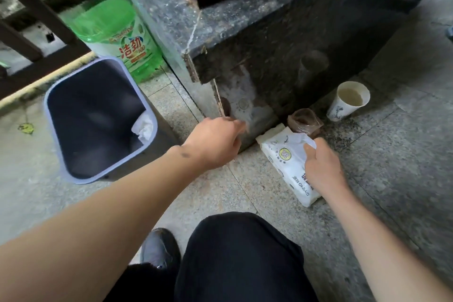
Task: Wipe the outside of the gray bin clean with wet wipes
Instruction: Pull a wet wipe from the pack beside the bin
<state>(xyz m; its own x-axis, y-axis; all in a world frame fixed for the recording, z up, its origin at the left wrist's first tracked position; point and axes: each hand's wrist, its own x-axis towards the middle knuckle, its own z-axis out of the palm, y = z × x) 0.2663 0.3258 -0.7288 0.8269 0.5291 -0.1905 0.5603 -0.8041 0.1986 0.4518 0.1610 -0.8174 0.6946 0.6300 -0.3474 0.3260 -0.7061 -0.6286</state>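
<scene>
The gray bin stands upright on the stone floor toward its left side, mouth open to the camera, its pale lavender rim framing a dark inside. A crumpled white wipe lies inside against the right wall, just under the rim. Behind the bin, near the far edge of the floor, stands a large green detergent bottle whose label reads 洁劲 in red with "100" after it; smaller print above is too blurred to read.

To the right of the bin rises a dark speckled stone pillar base. At its foot lies the wet wipes pack, white and flat on the floor, with a round yellow-green emblem and, upside down to the camera, the letters "YING" beside Chinese characters that cannot be made out. The right hand rests on the pack with fingers pinching a white sheet at its opening. The left hand reaches toward the pillar's lower corner, fingers curled loosely; whether it grips anything cannot be told.

Just beyond the pack stands a clear jar with brown contents, and farther right a white paper cup holding a cloudy beige liquid, with faint blue markings on its side. A dark trouser knee and a shoe fill the near edge.
</scene>
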